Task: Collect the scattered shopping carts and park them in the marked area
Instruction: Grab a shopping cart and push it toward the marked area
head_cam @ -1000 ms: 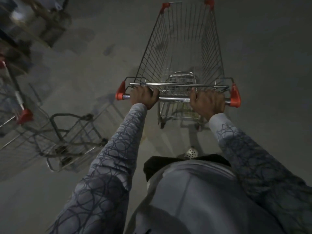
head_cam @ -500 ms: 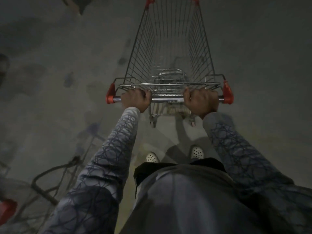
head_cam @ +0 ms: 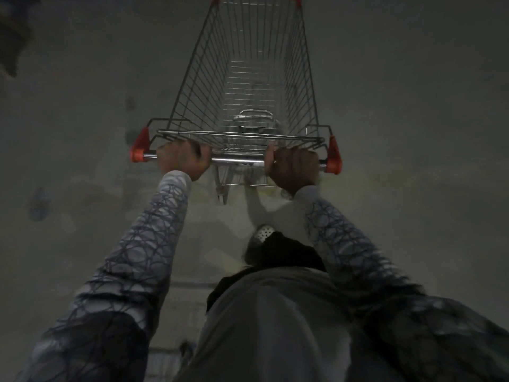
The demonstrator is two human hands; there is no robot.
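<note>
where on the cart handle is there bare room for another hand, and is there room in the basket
The widest free stretch of the handle bar lies between the left hand and the right hand. Only short stubs show between each hand and the red end caps. The basket's wire floor shows bare along its length.

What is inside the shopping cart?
No goods show in the shopping cart: only wire floor and a metal loop at the near end, hiding the floor behind it.
</note>
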